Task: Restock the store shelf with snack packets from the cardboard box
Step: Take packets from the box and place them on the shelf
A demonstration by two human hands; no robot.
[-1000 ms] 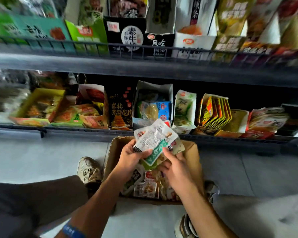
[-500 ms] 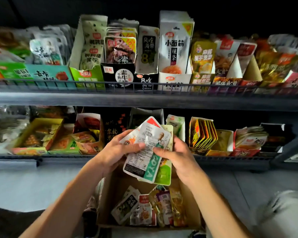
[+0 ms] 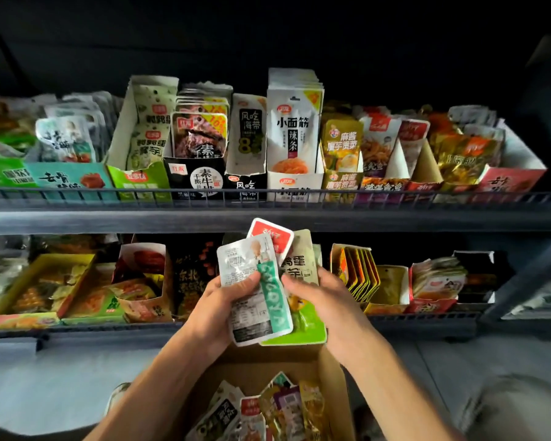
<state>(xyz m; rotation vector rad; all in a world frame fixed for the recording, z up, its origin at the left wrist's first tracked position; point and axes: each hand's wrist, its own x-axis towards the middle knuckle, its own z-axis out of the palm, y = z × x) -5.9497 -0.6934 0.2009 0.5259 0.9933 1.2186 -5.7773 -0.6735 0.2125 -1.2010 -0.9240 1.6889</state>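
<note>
The store shelf [image 3: 268, 214] fills your view in two tiers, each with a low wire rail along its front edge; the rail is likely there to keep the display cartons from sliding off. On the upper tier the cartons stand upright with torn-open fronts, so packets face out and can be pulled singly. The lower tier holds more cartons, several leaning or only part full, which suggests that is where stock is wanted.

Below your arms sits the cardboard box [image 3: 333, 377], open on the floor just before the lower tier, with loose snack packets [image 3: 277, 409] lying jumbled inside, so plenty remains.

You hold a fanned bundle between shelf and box, raised to the lower tier's height, probably to sort it by kind. Your left hand [image 3: 217, 308] grips the white-and-teal packet [image 3: 255, 288] at the front, thumb pressed across its face, fingers curled behind. Your right hand [image 3: 323, 302] clasps the rear packets, the cream-and-green packet [image 3: 303, 268] among them, thumb on top. A red-topped packet [image 3: 271, 237] pokes out highest.
</note>
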